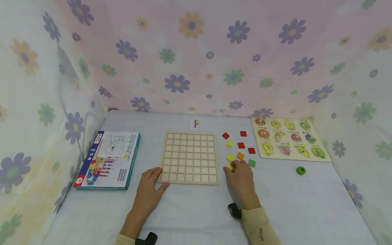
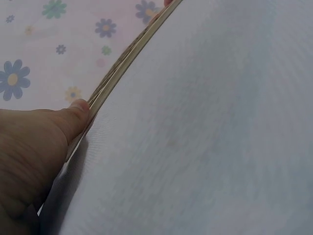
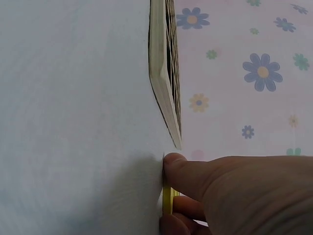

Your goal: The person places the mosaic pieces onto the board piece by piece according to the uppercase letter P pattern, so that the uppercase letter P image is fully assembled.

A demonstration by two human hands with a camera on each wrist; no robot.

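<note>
Yellow and partly covered by fingertips, a small tile [image 1: 231, 168] is pinched by the right hand [image 1: 242, 178], just right of the wooden grid board [image 1: 189, 158] on the cloth-covered tabletop [image 1: 193, 212]. Its full outline cannot be made out; from the right wrist, little more than a thin edge is shown. By the left hand [image 1: 149, 189], thumb and fingers spread apart, the board's near left corner is touched; from the left wrist, most of those fingers are hidden. Beyond the board, the pattern card [image 1: 197, 124] is too small to be read. The board is pale, squarish and divided into square cells.
</note>
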